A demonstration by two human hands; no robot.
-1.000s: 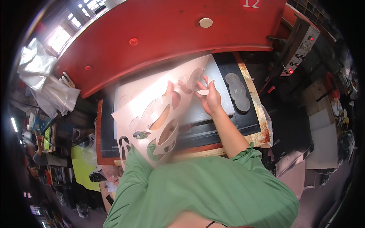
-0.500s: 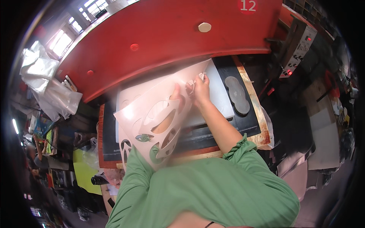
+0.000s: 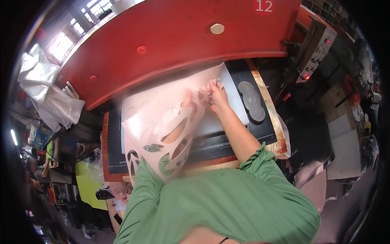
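A thin, pale pink sheet (image 3: pixel 140 120) with several curved cut-out holes hangs tilted in front of me. My left hand (image 3: pixel 188 99) grips it, thumb on top; the sheet hides most of that hand, though some skin shows through the holes. At the sheet's far right part, my right hand (image 3: pixel 219 97) is closed, pinching small pink scraps (image 3: pixel 217 83) between thumb and fingers. Under the sheet lies a pale flat board (image 3: pixel 237 95), on a black work surface (image 3: pixel 217 147). To the right of it rests a grey, sole-shaped piece (image 3: pixel 252 101).
A wide red machine beam (image 3: pixel 174 32) spans the far side, with round buttons. A control box (image 3: pixel 319 55) with lit red lamps stands far right. Clear plastic bags (image 3: pixel 40 81) hang at the left. The work surface has a worn wooden edge (image 3: pixel 271 116). Another person's arm shows far left.
My right hand has shifted slightly, its fingers turning with the scraps, which now stick out more at the fingertips. The left hand's hold on the sheet is about the same.
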